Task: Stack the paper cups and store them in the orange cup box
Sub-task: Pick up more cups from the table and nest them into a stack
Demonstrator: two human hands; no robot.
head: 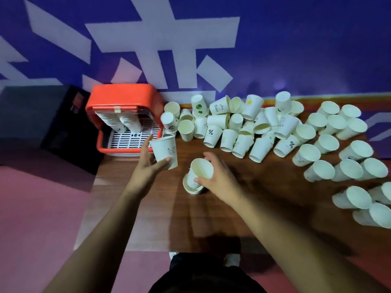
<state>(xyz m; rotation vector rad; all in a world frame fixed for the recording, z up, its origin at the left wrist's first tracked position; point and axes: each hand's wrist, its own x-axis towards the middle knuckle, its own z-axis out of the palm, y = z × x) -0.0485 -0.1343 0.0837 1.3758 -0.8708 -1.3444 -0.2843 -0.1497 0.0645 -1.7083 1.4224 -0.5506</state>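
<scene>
White paper cups (260,149) — some doodled, orange cup box (122,98); purple-white wall (296,49)

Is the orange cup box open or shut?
Open: the orange cup box has its lid raised, showing stacked cups inside.

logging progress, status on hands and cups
Left hand holds doodled white paper cup. Right hand holds tilted white paper cup in short stack. Orange plastic cup box open, two stacks inside. Loose cups crowd the table.

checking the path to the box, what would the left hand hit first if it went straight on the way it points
Probably the loose cups just right of the box, met by the cup the left hand holds; depth is unclear.
</scene>
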